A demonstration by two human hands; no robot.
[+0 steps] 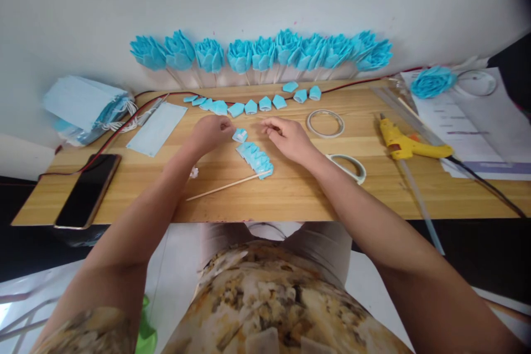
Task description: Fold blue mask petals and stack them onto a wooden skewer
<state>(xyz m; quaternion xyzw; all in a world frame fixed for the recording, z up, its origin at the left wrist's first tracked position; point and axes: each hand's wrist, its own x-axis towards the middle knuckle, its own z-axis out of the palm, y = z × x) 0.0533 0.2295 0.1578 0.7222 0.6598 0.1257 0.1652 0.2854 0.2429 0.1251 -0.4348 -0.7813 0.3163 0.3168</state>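
Observation:
My left hand (210,134) rests on the wooden table (290,199) with its fingers closed on a small folded blue petal (239,134). My right hand (289,138) lies just to the right, fingers curled in a pinch with nothing I can make out in them. Between the hands a strip of overlapping blue petals (256,157) lies on the table, its lower end touching a thin wooden stick (224,187). A row of loose folded blue petals (253,104) sits just beyond the hands.
Several finished blue flowers (261,52) lean against the wall; one more (431,82) lies on papers at right. A yellow glue gun (409,145), two tape rolls (326,123) (352,165), a phone (88,190), a single mask (156,128) and a mask stack (85,108) surround them.

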